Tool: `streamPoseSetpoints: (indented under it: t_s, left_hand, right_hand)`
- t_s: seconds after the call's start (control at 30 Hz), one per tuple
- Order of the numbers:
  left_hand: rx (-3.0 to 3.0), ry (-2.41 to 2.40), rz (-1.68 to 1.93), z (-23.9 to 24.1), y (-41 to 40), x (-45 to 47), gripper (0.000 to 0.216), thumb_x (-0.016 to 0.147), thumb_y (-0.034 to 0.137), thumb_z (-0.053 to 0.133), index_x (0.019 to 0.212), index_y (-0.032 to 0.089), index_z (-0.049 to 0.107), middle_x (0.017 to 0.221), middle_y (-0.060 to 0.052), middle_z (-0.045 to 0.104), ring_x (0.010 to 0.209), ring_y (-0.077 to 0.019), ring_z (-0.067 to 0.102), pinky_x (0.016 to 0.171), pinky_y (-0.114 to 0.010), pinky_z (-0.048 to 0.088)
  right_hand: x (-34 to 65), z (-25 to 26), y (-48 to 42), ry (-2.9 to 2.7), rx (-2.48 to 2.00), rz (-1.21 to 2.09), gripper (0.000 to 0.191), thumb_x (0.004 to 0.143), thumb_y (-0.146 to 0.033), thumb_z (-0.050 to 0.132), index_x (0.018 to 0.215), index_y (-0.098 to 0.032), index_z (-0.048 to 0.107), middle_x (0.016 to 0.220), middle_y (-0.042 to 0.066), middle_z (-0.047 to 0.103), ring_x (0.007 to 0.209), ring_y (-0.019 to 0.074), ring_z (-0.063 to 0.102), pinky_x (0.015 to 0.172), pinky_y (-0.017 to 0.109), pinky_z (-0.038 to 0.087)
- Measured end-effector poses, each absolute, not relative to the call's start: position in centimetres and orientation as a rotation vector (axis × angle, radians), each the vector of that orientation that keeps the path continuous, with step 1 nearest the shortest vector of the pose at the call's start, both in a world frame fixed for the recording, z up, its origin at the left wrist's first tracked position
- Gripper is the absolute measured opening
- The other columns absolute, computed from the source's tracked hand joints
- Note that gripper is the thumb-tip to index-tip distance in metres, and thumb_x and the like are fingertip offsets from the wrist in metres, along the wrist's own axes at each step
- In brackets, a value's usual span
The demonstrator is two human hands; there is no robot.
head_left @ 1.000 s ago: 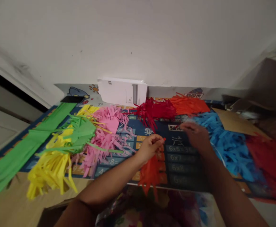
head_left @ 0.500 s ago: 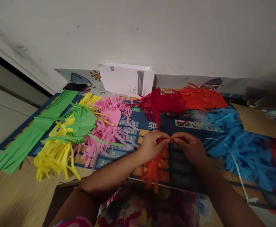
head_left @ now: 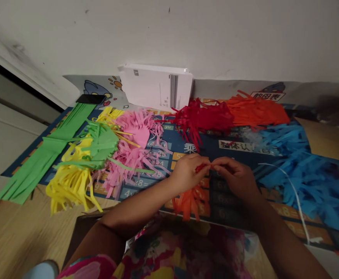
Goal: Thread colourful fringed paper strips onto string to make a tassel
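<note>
My left hand (head_left: 188, 172) and my right hand (head_left: 235, 179) meet over a dark blue printed mat (head_left: 230, 149). Both pinch the top of a bunch of orange-red fringed paper strips (head_left: 190, 198), whose loose ends hang down below my left hand towards the mat's near edge. The fingers of both hands are closed round that top end, fingertips nearly touching. A thin white strip (head_left: 291, 190) curves across the mat just right of my right hand.
Piles of fringed paper lie around: green (head_left: 45, 151), yellow (head_left: 70, 182), pink (head_left: 137, 149), dark red (head_left: 201, 116), orange (head_left: 256, 110), blue (head_left: 300, 166). A white box (head_left: 157, 86) leans on the wall at the back, with a black phone (head_left: 90, 99) to its left. The wooden table edge (head_left: 18, 228) shows at the left.
My right hand came back from the far side of the mat and joined my left hand on the orange-red bunch. The view shifted slightly, showing more of the near table edge.
</note>
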State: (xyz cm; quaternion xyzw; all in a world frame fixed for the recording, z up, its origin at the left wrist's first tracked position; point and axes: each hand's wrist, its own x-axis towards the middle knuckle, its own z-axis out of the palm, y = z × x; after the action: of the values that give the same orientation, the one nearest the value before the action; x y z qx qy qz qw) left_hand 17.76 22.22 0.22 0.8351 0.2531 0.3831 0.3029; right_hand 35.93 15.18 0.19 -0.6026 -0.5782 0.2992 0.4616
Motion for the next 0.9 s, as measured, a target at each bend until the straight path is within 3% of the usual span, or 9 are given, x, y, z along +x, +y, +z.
streamPoseSetpoints:
  t_s: [0.2,0.4,0.6,0.9]
  left_hand:
    - [2.0,0.681,0.908,-0.1,22.1,18.0,0.009,0.088,0.026,0.07,0.093,0.019,0.07,0.087,-0.004,0.076,0.08,-0.016,0.071,0.074,-0.025,0.052]
    - [1.693,0.719,0.856,-0.2,22.0,18.2,0.03,0.08,0.035,0.079,0.101,0.018,0.066,0.081,-0.002,0.074,0.075,-0.015,0.071,0.069,-0.024,0.054]
    - [1.7,0.755,0.815,0.6,22.3,18.0,0.016,0.084,0.032,0.074,0.082,0.016,0.072,0.076,-0.004,0.074,0.069,-0.015,0.069,0.066,-0.024,0.053]
    - [1.96,0.69,0.924,0.3,22.6,17.9,0.014,0.082,0.033,0.078,0.088,0.021,0.077,0.088,-0.005,0.078,0.08,-0.0175,0.072,0.077,-0.028,0.054]
  right_hand:
    - [35.7,0.3,15.2,-1.328,-1.446,0.816,0.014,0.083,-0.037,0.07,0.087,-0.024,0.072,0.087,0.002,0.072,0.08,0.0192,0.067,0.076,0.033,0.055]
    - [35.3,0.2,14.9,-1.143,-1.443,0.954,0.02,0.078,-0.042,0.074,0.087,-0.024,0.069,0.082,0.001,0.071,0.074,0.0187,0.067,0.06,0.029,0.055]
    - [35.5,0.2,15.1,-1.171,-1.442,0.801,0.015,0.079,-0.036,0.075,0.085,-0.023,0.069,0.081,0.001,0.071,0.075,0.0174,0.066,0.073,0.031,0.054]
    - [35.7,0.3,15.3,-1.269,-1.374,0.801,0.014,0.08,-0.038,0.075,0.078,-0.024,0.075,0.089,0.004,0.073,0.083,0.0195,0.069,0.077,0.032,0.056]
